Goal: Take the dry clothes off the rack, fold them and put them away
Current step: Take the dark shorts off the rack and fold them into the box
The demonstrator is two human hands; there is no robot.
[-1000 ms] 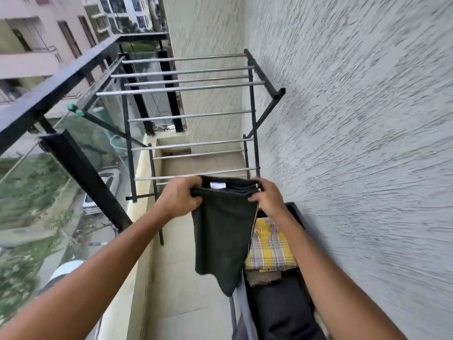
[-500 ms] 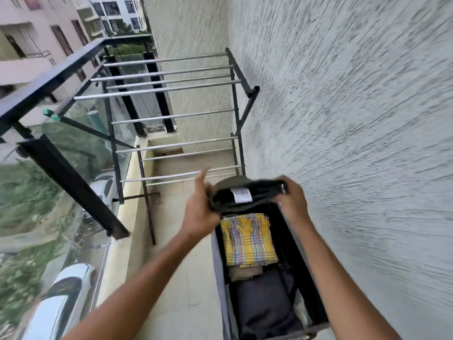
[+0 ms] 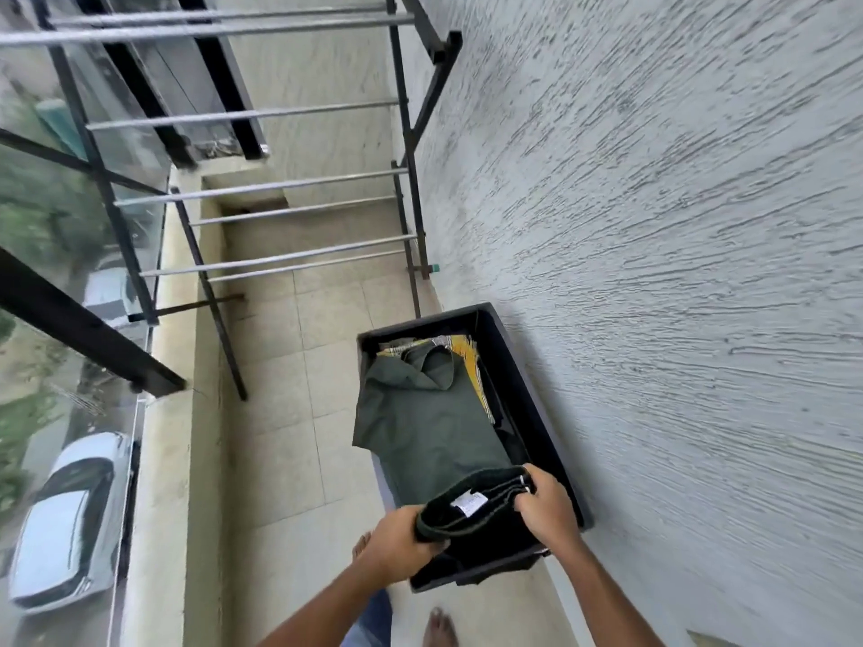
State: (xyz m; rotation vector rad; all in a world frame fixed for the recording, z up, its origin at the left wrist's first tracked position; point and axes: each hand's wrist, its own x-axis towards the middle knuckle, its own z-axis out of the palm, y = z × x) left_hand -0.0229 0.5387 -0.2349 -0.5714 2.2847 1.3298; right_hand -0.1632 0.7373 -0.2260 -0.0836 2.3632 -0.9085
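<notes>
Head view: looks down along a narrow balcony, with a wall on the right and a railing on the left.
Left hand (image 3: 397, 539): clamped on the left end of the garment's folded waistband, fingers curled beneath it.
Right hand (image 3: 548, 509): clamped on the right end of the same waistband, thumb on top.
Dark green fabric garment (image 3: 420, 436): held at its near end by both hands over the near part of the box. The remainder lies spread inside the box toward the far end, with its left edge draped over the left wall.
White sewn label (image 3: 468, 499): on the inside of the waistband, between the two hands.
Black rectangular plastic box (image 3: 518, 380): on the floor, just beside the wall on the right, long axis running near to far.
Yellow checked cloth (image 3: 462, 347): in the far end of the box, mostly covered by the garment.
Black metal drying rack with silver rods (image 3: 280, 259): far of the box, spanning the balcony; all visible rods are bare.
Grey textured plaster wall (image 3: 677, 226): fills the right side.
Beige tiled floor (image 3: 289, 366): left of the box.
Glass railing with black posts (image 3: 93, 333): on the left.
White car (image 3: 60, 520): seen below through the glass.
Bare feet (image 3: 439, 623): on the floor, at the near edge.
</notes>
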